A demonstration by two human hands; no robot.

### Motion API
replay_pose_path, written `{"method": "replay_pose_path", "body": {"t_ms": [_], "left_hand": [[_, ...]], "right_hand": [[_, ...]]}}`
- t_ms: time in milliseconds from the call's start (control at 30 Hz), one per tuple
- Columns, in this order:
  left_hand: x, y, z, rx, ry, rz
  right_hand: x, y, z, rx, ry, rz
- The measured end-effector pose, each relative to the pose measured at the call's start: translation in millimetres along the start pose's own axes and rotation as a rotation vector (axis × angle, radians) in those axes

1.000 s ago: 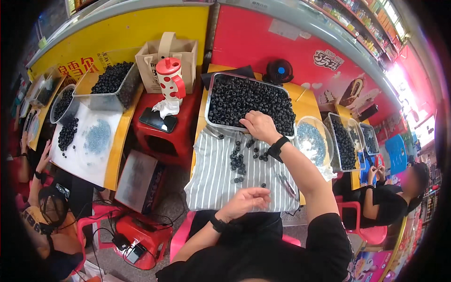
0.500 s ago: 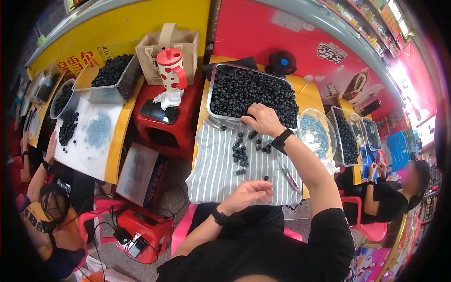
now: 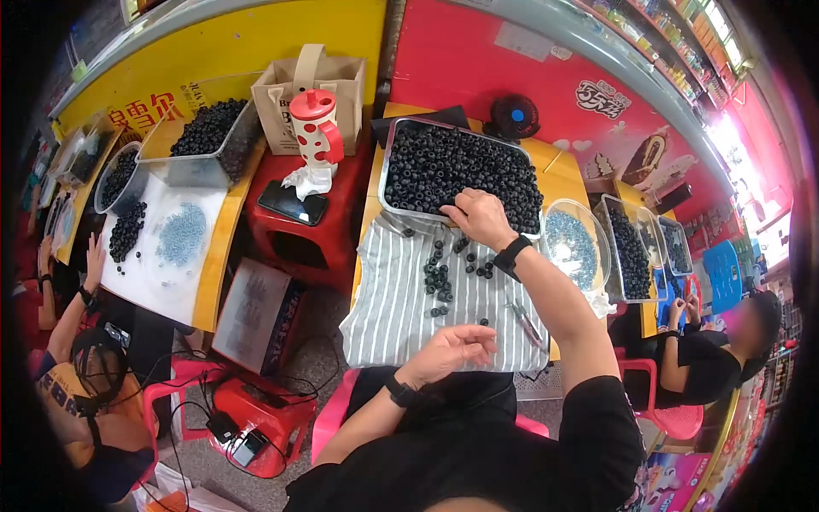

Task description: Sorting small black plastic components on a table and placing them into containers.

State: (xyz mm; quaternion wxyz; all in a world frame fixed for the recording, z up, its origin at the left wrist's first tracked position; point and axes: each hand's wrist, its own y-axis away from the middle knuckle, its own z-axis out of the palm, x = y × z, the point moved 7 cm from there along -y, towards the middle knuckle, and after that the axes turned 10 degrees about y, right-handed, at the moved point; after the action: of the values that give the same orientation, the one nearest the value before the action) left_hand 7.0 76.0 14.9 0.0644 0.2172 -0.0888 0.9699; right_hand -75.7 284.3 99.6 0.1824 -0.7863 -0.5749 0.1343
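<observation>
My right hand (image 3: pixel 479 217) is over the near rim of a clear plastic box (image 3: pixel 388 198) heaped with small black ring-shaped parts (image 3: pixel 452 162). Its fingers are bent down and together at the rim; what they hold, if anything, is hidden. My left hand (image 3: pixel 452 348) hovers low above a grey-and-white striped cloth (image 3: pixel 388 299), palm turned inward, fingers loosely bent and nothing visible in them. Between the hands, several loose black ring parts (image 3: pixel 438 280) lie scattered on the cloth. Tweezers (image 3: pixel 525 324) rest on its right side.
A round clear tub (image 3: pixel 573 230) of small bluish clear pieces stands right of the box. Behind are a small black fan (image 3: pixel 514 115) and a pink wall. Left, a red stool (image 3: pixel 294 243) bears a dotted cup (image 3: pixel 314 128), phone and paper bag. Other people sit at both sides.
My right hand stays at the box rim with only a slight shift. My left hand's fingers curl in a little more. The whole view has shifted slightly.
</observation>
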Motion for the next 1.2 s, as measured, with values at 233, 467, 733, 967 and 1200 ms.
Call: {"method": "replay_pose_path", "body": {"t_ms": [233,467,733,967,1200], "left_hand": [[2.6,-0.1,3.5,0.016,0.002,-0.003],[0.1,1.0,-2.7,0.034,0.030,-0.012],[0.7,1.5,1.9,0.010,0.044,-0.003],[0.3,0.1,-4.0,0.006,0.073,0.029],[4.3,0.7,-5.4,0.041,0.047,0.070]], "right_hand": [[0.8,0.5,-4.7,0.080,-0.008,-0.049],[-12.5,24.0,-38.8,0.085,-0.149,-0.008],[-37.4,85.5,-36.2,-0.089,-0.192,0.055],[-28.9,96.4,-30.1,-0.154,-0.340,0.184],[-17.4,106.3,-64.8,0.009,-0.355,0.228]]}}
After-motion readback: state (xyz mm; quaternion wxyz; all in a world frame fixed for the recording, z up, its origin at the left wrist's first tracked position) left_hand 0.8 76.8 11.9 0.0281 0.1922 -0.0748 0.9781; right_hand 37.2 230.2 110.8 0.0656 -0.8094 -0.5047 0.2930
